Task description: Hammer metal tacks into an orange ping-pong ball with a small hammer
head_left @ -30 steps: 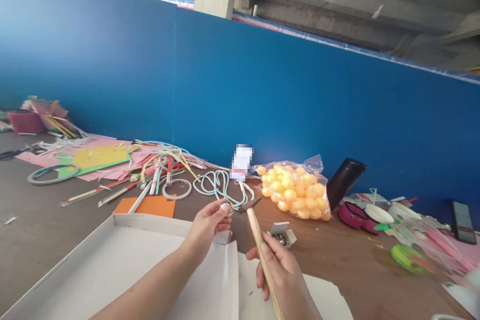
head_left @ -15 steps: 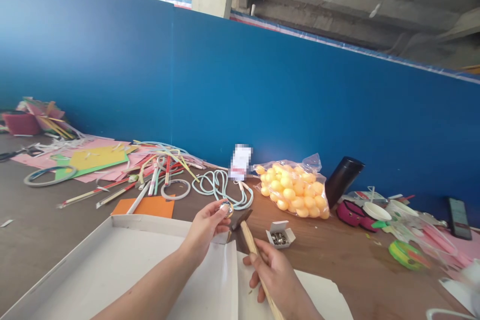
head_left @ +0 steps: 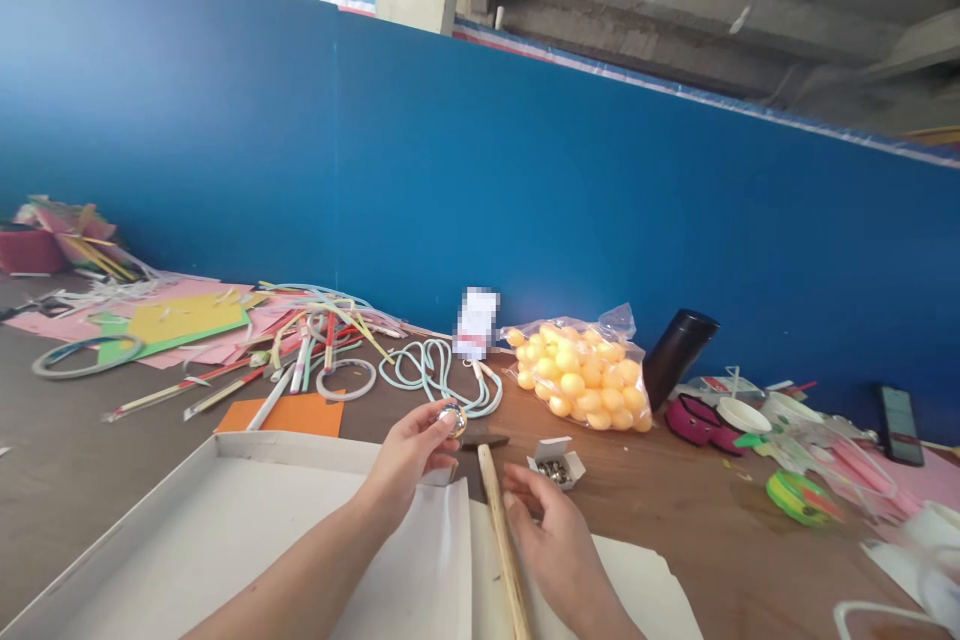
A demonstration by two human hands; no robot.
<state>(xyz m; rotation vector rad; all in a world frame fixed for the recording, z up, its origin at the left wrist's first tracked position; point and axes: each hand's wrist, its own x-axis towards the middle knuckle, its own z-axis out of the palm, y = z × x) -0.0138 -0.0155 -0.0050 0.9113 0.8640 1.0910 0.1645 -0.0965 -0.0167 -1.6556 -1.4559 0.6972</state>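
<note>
Between the thumb and fingers of my left hand (head_left: 405,460) is a small shiny round metal piece (head_left: 454,417), held above the far right corner of a shallow white cardboard box (head_left: 300,445). A hammer (head_left: 501,530) with a pale wooden handle lies to its right, its dark head pointing away from me. My right hand (head_left: 553,535) is just right of the handle, fingers apart and holding nothing. Past its fingertips stands a small open white box (head_left: 571,468) with little shiny metal pieces inside. White card (head_left: 637,575) lies beneath the hammer handle and my right hand.
Behind are a clear bag of orange balls (head_left: 574,380), a black bottle (head_left: 679,355) and a looped light-blue cord (head_left: 416,365). Coloured paper (head_left: 187,320), strips and tape rolls (head_left: 346,380) lie left. A phone (head_left: 900,425) and green tape (head_left: 802,498) are right. A blue panel (head_left: 525,170) closes the back.
My right hand has let go of the hammer, which now rests lower with its head turned sideways. My left hand still holds the metal piece. The view has shifted slightly right.
</note>
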